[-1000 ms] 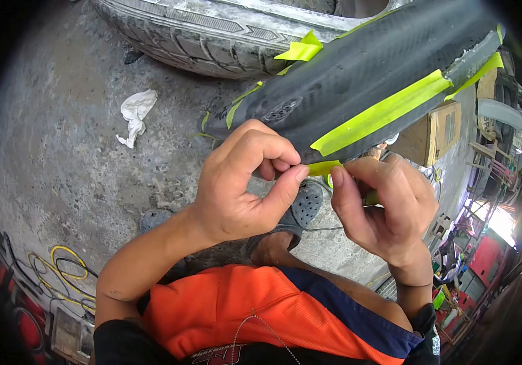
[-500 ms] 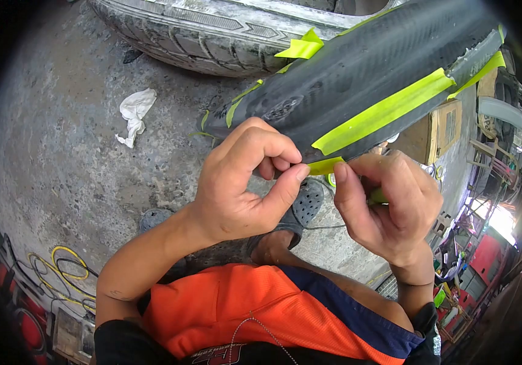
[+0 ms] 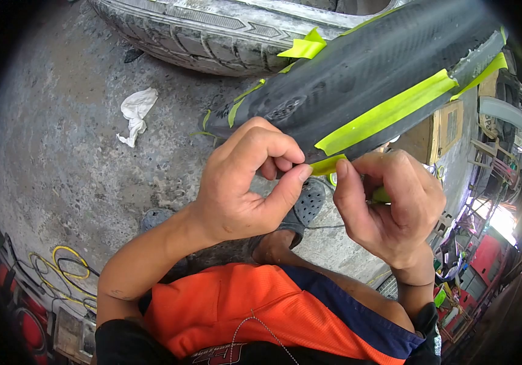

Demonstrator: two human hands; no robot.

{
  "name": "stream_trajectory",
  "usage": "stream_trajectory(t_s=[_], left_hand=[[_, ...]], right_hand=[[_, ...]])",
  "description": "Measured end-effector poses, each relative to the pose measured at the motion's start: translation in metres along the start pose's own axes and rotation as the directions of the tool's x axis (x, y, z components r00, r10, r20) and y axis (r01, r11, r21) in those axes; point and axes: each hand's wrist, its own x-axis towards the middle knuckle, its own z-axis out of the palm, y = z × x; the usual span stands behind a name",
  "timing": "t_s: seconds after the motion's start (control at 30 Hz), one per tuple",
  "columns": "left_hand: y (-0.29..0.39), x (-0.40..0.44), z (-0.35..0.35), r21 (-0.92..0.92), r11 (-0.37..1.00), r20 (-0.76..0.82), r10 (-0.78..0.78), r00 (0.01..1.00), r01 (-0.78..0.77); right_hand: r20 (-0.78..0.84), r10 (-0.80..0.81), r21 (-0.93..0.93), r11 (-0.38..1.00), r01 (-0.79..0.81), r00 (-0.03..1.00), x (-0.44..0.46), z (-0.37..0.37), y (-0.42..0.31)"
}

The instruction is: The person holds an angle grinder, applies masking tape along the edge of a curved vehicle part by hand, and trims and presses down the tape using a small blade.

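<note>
A short strip of yellow-green masking tape (image 3: pixel 328 165) stretches between my two hands. My left hand (image 3: pixel 246 176) pinches its left end between thumb and forefinger. At the other end, my right hand (image 3: pixel 395 201) grips the tape with thumb and bent forefinger; more yellow-green tape shows partly inside its curled fingers. Just beyond the hands lies a long dark grey panel (image 3: pixel 346 91), its surface scuffed near the lower left end. A wide tape band (image 3: pixel 389 112) runs along its near side, and smaller tape pieces stick to its edges.
A dusty tire (image 3: pixel 200 39) lies behind the panel. On the concrete floor (image 3: pixel 72 152) are a crumpled white cloth (image 3: pixel 136 112) and a yellow hose (image 3: pixel 60 267). A cardboard box (image 3: pixel 446 131) stands at right, near assorted clutter. My feet wear grey clogs (image 3: pixel 308 202).
Both hands keep their pinch on the tape strip and have barely moved. The whole view has shifted very slightly.
</note>
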Motion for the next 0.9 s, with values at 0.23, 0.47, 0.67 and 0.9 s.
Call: stream_trajectory(t_s=[0.23, 0.47, 0.67, 0.9], left_hand=[[0.0, 0.0, -0.001, 0.007, 1.0, 0.004, 0.008, 1.0, -0.008], [0.0, -0.001, -0.002, 0.007, 1.0, 0.016, 0.005, 1.0, -0.005], [-0.001, -0.001, -0.003, 0.002, 1.0, 0.037, -0.001, 0.999, 0.001], [-0.01, -0.013, 0.0, 0.089, 0.995, 0.048, 0.036, 0.998, -0.04]], right_hand=[[0.025, 0.129, 0.021, 0.991, -0.13, 0.991, -0.001, -0.001, -0.003], [0.05, 0.257, 0.063, 0.964, -0.26, 0.965, -0.002, -0.007, 0.001], [0.136, 0.434, 0.241, 0.857, -0.455, 0.891, 0.002, -0.015, 0.008], [0.057, 0.368, 0.194, 0.908, -0.372, 0.928, -0.006, -0.014, 0.025]])
